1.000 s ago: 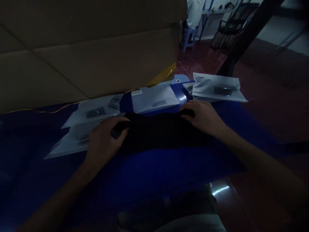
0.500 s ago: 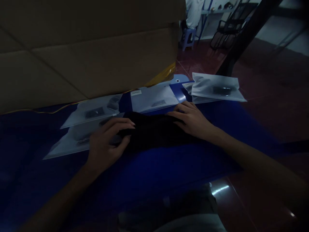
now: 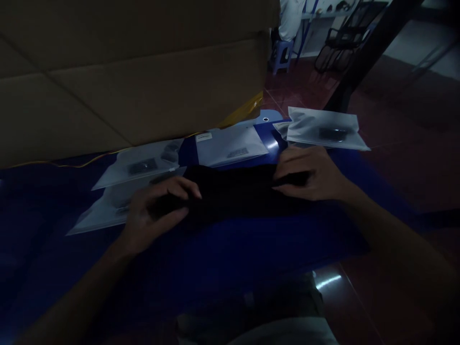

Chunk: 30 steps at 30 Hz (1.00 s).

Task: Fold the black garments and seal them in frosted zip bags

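A folded black cloth (image 3: 233,191) lies across the blue table top (image 3: 251,249) in front of me. My left hand (image 3: 154,213) grips the cloth's left end, fingers curled over it and thumb below. My right hand (image 3: 311,173) pinches the cloth's right end between fingers and thumb. Behind the cloth lie several frosted plastic bags, each with a small dark item inside: two at the left (image 3: 140,165), one in the middle (image 3: 230,146), one at the right (image 3: 325,127).
A big cardboard box (image 3: 125,72) with yellow tape stands on the table right behind the bags. The table's right edge drops to a dark red tiled floor (image 3: 406,158). Chairs, a blue stool (image 3: 281,52) and a seated person are far back.
My right hand has shifted to the right along the cloth and closed on its right end. My left hand has curled tighter on the left end.
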Available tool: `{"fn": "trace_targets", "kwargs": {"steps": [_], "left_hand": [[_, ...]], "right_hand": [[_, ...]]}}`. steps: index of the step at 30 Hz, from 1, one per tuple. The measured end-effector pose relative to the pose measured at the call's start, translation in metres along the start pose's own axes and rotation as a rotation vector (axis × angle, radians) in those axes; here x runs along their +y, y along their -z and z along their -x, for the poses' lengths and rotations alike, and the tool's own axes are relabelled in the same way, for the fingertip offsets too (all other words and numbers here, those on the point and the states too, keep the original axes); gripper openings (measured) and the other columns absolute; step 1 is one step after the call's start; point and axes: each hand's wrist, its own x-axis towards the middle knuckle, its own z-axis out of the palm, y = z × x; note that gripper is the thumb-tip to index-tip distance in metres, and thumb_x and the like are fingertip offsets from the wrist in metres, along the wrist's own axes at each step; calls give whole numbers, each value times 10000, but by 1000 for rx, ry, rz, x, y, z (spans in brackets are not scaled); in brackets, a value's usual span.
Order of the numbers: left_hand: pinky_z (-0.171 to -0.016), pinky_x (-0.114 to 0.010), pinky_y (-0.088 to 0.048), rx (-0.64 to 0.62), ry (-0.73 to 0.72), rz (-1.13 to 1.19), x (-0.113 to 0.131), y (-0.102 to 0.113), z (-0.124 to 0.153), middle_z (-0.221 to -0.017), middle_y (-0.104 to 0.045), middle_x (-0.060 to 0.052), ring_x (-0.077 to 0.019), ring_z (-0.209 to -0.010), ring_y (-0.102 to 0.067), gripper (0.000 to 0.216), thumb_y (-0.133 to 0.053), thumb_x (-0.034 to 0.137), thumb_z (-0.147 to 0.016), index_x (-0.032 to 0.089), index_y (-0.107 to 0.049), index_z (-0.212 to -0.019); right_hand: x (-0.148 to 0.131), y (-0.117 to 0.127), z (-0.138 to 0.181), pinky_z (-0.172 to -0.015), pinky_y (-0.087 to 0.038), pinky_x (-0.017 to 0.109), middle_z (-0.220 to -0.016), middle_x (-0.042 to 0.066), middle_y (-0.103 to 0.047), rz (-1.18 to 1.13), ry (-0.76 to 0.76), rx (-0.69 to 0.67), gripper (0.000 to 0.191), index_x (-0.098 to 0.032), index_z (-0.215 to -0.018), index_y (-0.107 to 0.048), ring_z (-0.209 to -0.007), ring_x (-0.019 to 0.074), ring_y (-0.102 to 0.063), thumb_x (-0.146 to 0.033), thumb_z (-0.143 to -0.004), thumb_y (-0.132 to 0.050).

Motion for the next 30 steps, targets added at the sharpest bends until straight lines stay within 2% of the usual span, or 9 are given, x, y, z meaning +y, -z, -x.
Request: {"fn": "trace_targets", "kwargs": {"steps": [3, 6, 9, 11, 15, 18, 21, 25, 30], "left_hand": [[-949, -459, -544, -255, -53, 143, 9, 2, -2, -962, -720, -41, -226, -958, -679, 162, -716, 311, -947, 233, -644, -824], [-1095, -526, -466, -515, 21, 211, 18, 1, -5, -973, -730, -49, -253, -1045, -669, 280, -723, 432, -946, 237, -644, -762], [-1118, -529, -458, -747, 93, 283, 22, 1, -8, -1046, -740, -69, -278, -1095, -666, 362, -676, 598, -941, 257, -732, -833], [-1055, -490, -513, -813, 135, 333, 20, 0, -9, -1063, -743, -76, -280, -1081, -673, 462, -593, 701, -951, 285, -791, -952], [-982, -375, -553, -634, 214, 60, 10, -5, -6, -1193, -717, -37, -225, -1108, -677, 317, -555, 538, -1044, 342, -766, -1175], [-1029, -386, -537, -477, 158, -328, 2, -15, 0, -1363, -637, -42, -232, -1223, -630, 268, -591, 376, -1043, 335, -707, -1281], [-1113, -546, -484, -502, 30, -561, -3, -26, 6, -1533, -519, -92, -340, -1410, -483, 452, -626, 420, -1013, 322, -597, -1453], [-1153, -725, -371, -556, -55, -730, -3, -36, 11, -1676, -362, -135, -446, -1513, -339, 722, -621, 569, -989, 326, -381, -1624], [-1206, -773, -249, -589, -29, -788, -1, -39, 14, -1754, -178, -146, -477, -1588, -184, 853, -549, 686, -987, 321, -215, -1682]], "right_hand": [[-5, 13, -3, -853, -515, 362, -762, -28, -717, -277, 50, -195, 132, -222, -803, -732, -755, 138, -674, -296, -862, -824], [-11, 18, -5, -967, -517, 403, -955, 46, -744, -523, 73, -448, 159, -199, -829, -767, -978, 191, -698, -340, -867, -832], [-17, 19, -6, -935, -563, 352, -1107, 98, -730, -745, -9, -677, 242, -172, -1030, -802, -1032, 198, -707, -364, -884, -822], [-20, 18, -6, -937, -581, 335, -1207, 120, -718, -869, -89, -797, 424, -163, -1241, -753, -1062, 206, -714, -367, -878, -831], [-19, 15, -3, -958, -608, 353, -1386, 140, -659, -1035, -269, -909, 554, -200, -1440, -625, -1201, 244, -689, -315, -923, -786], [-13, 8, -1, -761, -645, 298, -1298, 130, -692, -1032, -475, -786, 417, -201, -1398, -641, -1077, 222, -734, -324, -1000, -668], [-6, 2, -1, -586, -580, 255, -1116, 85, -738, -671, -652, -595, 338, -205, -1301, -685, -819, 171, -729, -351, -1002, -622], [0, 0, -3, -690, -548, 300, -1064, 39, -750, -176, -593, -591, 368, -233, -1202, -747, -787, 161, -681, -328, -849, -790], [-1, 5, -1, -753, -570, 346, -1134, 38, -751, -132, -536, -607, 524, -268, -1214, -747, -917, 218, -709, -483, -753, -871]]}}
